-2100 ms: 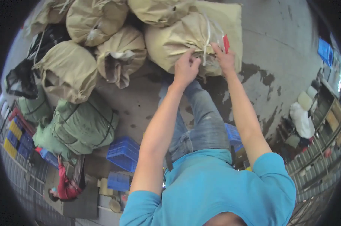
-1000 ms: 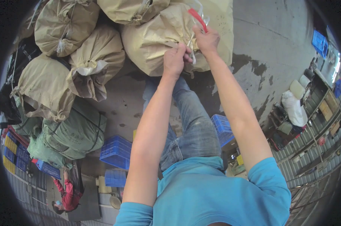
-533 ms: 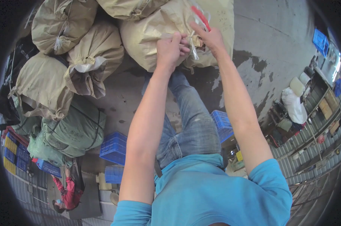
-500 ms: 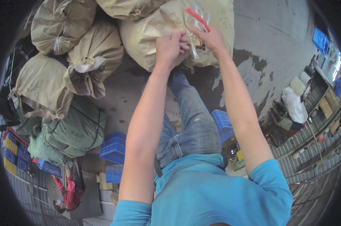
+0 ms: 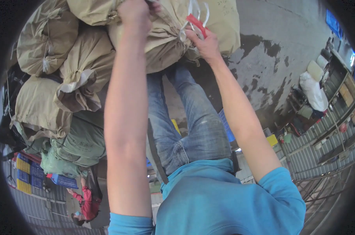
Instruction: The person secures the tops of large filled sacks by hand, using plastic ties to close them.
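Note:
Tan sacks lie together at the top of the view. My right hand is closed around a slim red object, whose exact kind I cannot make out. It is beside the gathered, tied neck of a large sack, where loops of white string stick up. My left hand is over the sacks at the upper edge, left of that neck. Its fingers look curled, partly cut off and smeared by motion; what they hold, if anything, is hidden.
More tan sacks and a green bundle are piled on the left. A person in red is at the lower left, by blue and yellow crates. The concrete floor at right has dark wet patches. White bags lie farther right.
My left hand has moved up and left, away from the tied neck. My right hand, with the red object, has moved slightly left and down. The whole view has shifted a little.

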`<state>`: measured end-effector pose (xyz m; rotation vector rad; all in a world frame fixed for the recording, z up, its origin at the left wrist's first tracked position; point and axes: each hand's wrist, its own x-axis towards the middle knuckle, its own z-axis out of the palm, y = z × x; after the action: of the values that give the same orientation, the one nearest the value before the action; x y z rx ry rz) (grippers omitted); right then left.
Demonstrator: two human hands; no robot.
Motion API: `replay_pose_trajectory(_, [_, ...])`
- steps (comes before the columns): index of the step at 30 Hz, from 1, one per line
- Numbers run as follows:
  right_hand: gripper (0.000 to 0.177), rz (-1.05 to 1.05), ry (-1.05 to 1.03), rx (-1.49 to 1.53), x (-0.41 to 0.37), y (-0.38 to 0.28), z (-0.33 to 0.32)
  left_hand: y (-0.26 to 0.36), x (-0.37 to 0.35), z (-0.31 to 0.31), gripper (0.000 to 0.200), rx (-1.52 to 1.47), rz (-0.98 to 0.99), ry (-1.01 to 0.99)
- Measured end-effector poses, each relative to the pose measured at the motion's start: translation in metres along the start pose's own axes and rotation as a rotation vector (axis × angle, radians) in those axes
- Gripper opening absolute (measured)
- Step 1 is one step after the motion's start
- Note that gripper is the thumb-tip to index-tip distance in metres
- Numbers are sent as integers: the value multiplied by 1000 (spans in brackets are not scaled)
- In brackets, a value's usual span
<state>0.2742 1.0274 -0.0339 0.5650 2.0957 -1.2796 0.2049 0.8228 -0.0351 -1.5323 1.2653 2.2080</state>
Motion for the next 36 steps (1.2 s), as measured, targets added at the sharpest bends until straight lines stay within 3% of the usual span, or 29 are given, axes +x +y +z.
replay_pose_trajectory(1, [41, 7, -6, 9, 1, 0, 0, 7, 19, -6, 13, 99, 112, -4])
replay_pose_trajectory(2, [38, 18, -12, 18, -1, 1, 1, 14, 37, -12, 12, 199, 221, -8])
replay_pose_trajectory(6, [34, 104, -5, 18, 3, 16, 7, 49, 123, -63, 26, 343, 390, -72])
replay_pose_trajectory(7, [27, 36, 27, 42, 0, 10, 11, 58, 112, -68, 27, 341, 426, -92])
replay_pose_trajectory(9, [33, -66, 83, 82, -5, 2, 13, 71, 82, -71, 29, 342, 482, -131])
replay_pose_trajectory(15, [39, -26, 87, -28, -5, 3, 12, 69, -51, -24, 38, 328, 651, -246])
replay_pose_trajectory(18, [31, -15, 43, -71, 4, 10, 9, 71, -59, -3, 30, 339, 603, -574])
replay_pose_trajectory(21, [36, -125, 42, -215, 19, 15, 3, 64, -64, -5, 10, 644, 615, -434])
replay_pose_trajectory(24, [39, -32, -60, -262, 20, 1, -4, 24, -74, -14, 14, 692, 646, -33])
replay_pose_trajectory(30, [41, 3, -29, -127, 14, -9, 2, -59, -78, -23, 26, 1053, 463, -213])
replay_pose_trajectory(36, [42, 4, -90, 74, 8, -13, -3, -91, -70, -22, 22, 1085, 622, -79])
